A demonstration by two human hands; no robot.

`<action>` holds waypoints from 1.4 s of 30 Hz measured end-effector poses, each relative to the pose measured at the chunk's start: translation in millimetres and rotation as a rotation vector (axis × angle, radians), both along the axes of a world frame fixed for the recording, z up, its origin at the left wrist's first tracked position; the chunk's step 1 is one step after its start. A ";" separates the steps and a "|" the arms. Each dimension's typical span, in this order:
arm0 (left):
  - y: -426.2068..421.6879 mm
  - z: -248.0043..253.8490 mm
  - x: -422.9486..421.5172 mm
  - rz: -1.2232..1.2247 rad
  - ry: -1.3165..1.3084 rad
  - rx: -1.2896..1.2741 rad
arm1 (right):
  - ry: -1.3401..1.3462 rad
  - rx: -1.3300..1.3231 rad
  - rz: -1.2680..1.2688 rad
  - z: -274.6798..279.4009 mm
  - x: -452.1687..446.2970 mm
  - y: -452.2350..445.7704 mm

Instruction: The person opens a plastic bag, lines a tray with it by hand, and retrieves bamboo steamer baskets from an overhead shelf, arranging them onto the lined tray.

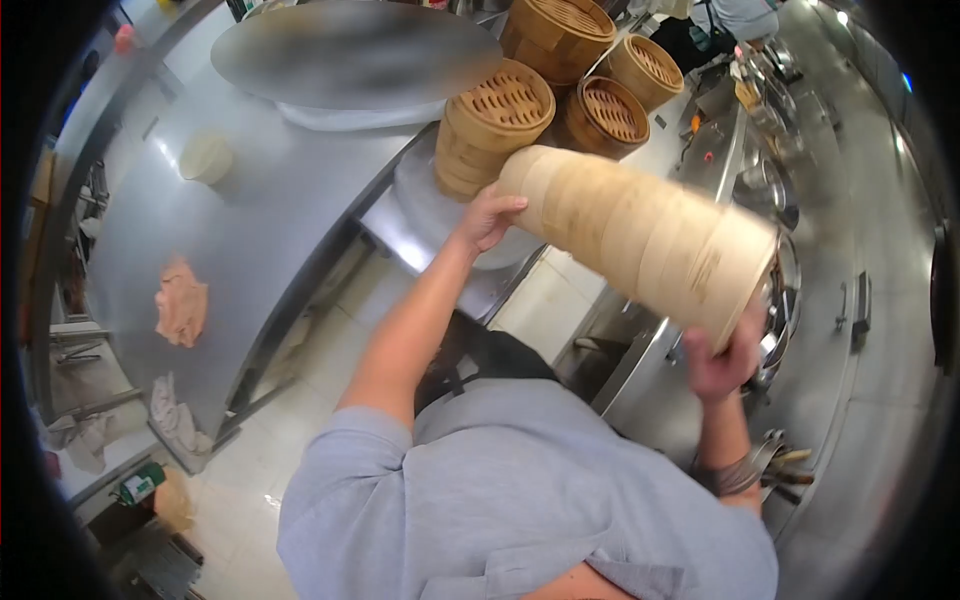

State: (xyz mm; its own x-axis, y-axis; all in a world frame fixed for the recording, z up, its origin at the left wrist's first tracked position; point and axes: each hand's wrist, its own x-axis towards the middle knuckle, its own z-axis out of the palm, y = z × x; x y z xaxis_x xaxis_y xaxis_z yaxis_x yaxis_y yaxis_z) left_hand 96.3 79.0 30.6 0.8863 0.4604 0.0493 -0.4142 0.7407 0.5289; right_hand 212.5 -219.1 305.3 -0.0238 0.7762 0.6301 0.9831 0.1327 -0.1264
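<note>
A tall stack of bamboo steamer baskets (640,235) lies tilted on its side in the air, held between my two hands. My left hand (490,218) is closed around its upper left end, with the thumb along the rim. At the lower right end, my right hand (725,355) grips the edge from below; it is slightly blurred and some fingers are hidden behind the basket. Just beyond my left hand stands another steamer stack (497,110) with a slatted lid.
More lidded bamboo steamers (605,112) stand behind. On the left, a steel table (260,210) bears a pinkish cloth-like piece (182,303) and a pale round container (206,158). Pans (765,190) line the steel counter at right. Another person (735,20) is at the far top right.
</note>
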 end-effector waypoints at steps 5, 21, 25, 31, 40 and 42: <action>19.6 -80.0 64.8 -0.095 0.078 -0.011 | 0.091 -0.104 -0.191 -100.5 0.4 -23.7; -30.8 -120.6 45.0 0.128 0.182 -0.420 | 0.028 -0.272 -0.070 -65.3 -3.7 63.5; -27.3 -134.7 46.9 0.187 0.311 -0.294 | 0.069 -0.249 -0.124 -89.0 -2.6 82.9; -27.7 -99.4 35.7 0.204 1.142 0.662 | 0.102 -0.221 -0.216 -84.0 24.3 136.6; -91.7 -69.5 31.1 -0.340 1.044 1.531 | -0.099 -0.424 -0.152 -79.9 13.8 217.6; -87.8 -50.3 26.7 -0.211 0.886 1.525 | -0.118 -0.418 -0.184 -87.0 17.1 229.0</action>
